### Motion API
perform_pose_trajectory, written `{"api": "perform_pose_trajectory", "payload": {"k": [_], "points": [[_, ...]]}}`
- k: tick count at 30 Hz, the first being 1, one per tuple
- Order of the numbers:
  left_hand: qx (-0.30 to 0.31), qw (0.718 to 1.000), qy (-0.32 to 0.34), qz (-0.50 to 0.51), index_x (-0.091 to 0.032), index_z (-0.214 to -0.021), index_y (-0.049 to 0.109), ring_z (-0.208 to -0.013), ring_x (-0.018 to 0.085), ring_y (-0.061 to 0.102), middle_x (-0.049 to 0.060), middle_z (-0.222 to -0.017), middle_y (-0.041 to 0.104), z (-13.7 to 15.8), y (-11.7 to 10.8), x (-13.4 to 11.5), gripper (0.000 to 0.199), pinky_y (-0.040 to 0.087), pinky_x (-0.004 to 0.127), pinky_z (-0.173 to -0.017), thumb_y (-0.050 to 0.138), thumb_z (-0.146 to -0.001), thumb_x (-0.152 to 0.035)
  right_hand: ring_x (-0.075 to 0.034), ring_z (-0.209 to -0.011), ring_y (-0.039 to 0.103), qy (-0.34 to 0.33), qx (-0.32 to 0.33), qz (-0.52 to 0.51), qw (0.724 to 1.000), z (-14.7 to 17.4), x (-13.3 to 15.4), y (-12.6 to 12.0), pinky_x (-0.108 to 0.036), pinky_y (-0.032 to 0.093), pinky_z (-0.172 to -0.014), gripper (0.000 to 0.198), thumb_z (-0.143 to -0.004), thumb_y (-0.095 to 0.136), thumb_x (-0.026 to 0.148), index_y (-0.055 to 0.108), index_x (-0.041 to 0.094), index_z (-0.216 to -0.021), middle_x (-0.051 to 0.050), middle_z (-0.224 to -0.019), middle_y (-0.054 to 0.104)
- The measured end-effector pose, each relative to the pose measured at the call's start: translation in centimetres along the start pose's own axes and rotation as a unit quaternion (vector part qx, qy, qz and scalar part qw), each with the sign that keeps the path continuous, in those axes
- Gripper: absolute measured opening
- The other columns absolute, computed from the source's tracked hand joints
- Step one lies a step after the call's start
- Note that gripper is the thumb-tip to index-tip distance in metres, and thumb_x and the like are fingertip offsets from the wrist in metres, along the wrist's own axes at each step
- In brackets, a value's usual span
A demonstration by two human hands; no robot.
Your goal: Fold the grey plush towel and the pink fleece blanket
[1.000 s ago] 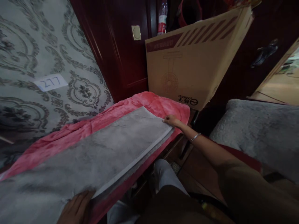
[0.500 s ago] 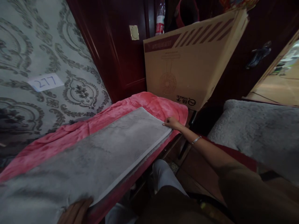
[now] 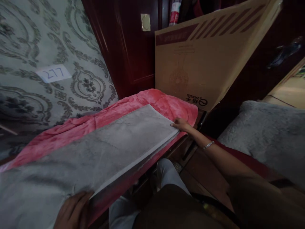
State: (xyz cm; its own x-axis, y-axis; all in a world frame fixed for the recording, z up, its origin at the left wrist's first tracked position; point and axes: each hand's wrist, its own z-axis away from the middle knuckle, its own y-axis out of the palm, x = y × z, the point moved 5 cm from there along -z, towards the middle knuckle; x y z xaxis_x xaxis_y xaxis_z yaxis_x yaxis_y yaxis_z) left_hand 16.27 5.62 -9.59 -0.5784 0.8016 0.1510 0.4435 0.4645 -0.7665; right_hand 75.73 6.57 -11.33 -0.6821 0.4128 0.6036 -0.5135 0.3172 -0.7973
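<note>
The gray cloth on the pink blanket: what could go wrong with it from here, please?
The right hand appears to hold the gray cloth only near a corner, so that corner might slip free.
The pink blanket underneath shows wrinkles along its far side, so it could shift or bunch if the cloth is pulled.

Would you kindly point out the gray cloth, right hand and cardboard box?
Gray cloth (image 3: 111, 143), head view: flat upper surface.
Right hand (image 3: 182, 124), head view: its back.
Cardboard box (image 3: 205, 60), head view: broad printed side.
</note>
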Motion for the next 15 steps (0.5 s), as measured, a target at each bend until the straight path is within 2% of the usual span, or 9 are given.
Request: {"api": "perform_pose_trajectory", "payload": {"k": [3, 5, 7, 10, 13, 15], "points": [[0.023, 0.999, 0.038, -0.016, -0.024, -0.113, 0.061, -0.086, 0.020, 0.065, 0.005, -0.098, 0.070, -1.2, -0.6, -1.3, 0.034, 0.050, 0.033, -0.080, 0.043, -0.087, -0.010, -0.013, -0.058, 0.050, -0.002, 0.012, -0.045, 0.999, 0.4, 0.1, -0.2, -0.023, 0.037, -0.052, 0.036, -0.079, 0.072, 0.050, 0.056, 0.020, -0.068, 0.002, -0.058, 0.053], [0.034, 0.998, 0.050, -0.023, -0.023, -0.112, 0.062, -0.085, 0.020, 0.066, 0.005, -0.097, 0.070, -1.3, -0.8, -1.8, 0.033, 0.051, 0.032, -0.079, 0.044, -0.087, -0.011, -0.012, -0.054, 0.047, -0.006, 0.016, -0.078, 0.997, 0.7, 0.2, -0.6, -0.024, 0.038, -0.051, 0.039, -0.082, 0.066, 0.055, 0.052, 0.021, -0.068, 0.003, -0.056, 0.048], [0.020, 0.998, 0.038, -0.034, -0.023, -0.112, 0.062, -0.085, 0.020, 0.066, 0.005, -0.097, 0.071, -1.0, -1.0, -1.8, 0.033, 0.051, 0.033, -0.081, 0.043, -0.088, -0.012, -0.011, -0.052, 0.046, -0.007, 0.021, -0.148, 0.989, 1.1, 0.2, -1.0, -0.024, 0.039, -0.049, 0.041, -0.083, 0.064, 0.059, 0.051, 0.022, -0.071, 0.003, -0.057, 0.048], [0.021, 0.998, 0.027, -0.049, -0.024, -0.109, 0.064, -0.085, 0.020, 0.066, 0.005, -0.096, 0.071, -0.7, -0.8, -1.8, 0.034, 0.050, 0.033, -0.080, 0.042, -0.087, -0.011, -0.010, -0.049, 0.043, 0.024, 0.030, -0.251, 0.967, 1.6, -0.2, -0.8, -0.023, 0.037, -0.046, 0.046, -0.075, 0.072, 0.062, 0.049, 0.022, -0.069, 0.004, -0.054, 0.046], [0.058, 0.997, 0.035, -0.047, -0.023, -0.105, 0.066, -0.088, 0.020, 0.066, 0.006, -0.099, 0.071, -0.9, -0.4, -2.2, 0.028, 0.050, 0.032, -0.080, 0.046, -0.088, -0.015, -0.009, -0.045, 0.039, 0.055, 0.033, -0.260, 0.964, 2.0, -0.7, 0.2, -0.023, 0.035, -0.043, 0.047, -0.070, 0.077, 0.060, 0.048, 0.022, -0.065, 0.006, -0.048, 0.042], [0.061, 0.997, 0.027, -0.040, -0.022, -0.107, 0.066, -0.090, 0.021, 0.065, 0.008, -0.101, 0.071, -1.1, -0.4, -2.5, 0.024, 0.050, 0.034, -0.082, 0.049, -0.091, -0.022, -0.009, -0.046, 0.040, 0.061, 0.029, -0.258, 0.964, 2.2, -0.9, 0.6, -0.022, 0.035, -0.043, 0.046, -0.070, 0.077, 0.058, 0.049, 0.022, -0.065, 0.006, -0.049, 0.042]]}}
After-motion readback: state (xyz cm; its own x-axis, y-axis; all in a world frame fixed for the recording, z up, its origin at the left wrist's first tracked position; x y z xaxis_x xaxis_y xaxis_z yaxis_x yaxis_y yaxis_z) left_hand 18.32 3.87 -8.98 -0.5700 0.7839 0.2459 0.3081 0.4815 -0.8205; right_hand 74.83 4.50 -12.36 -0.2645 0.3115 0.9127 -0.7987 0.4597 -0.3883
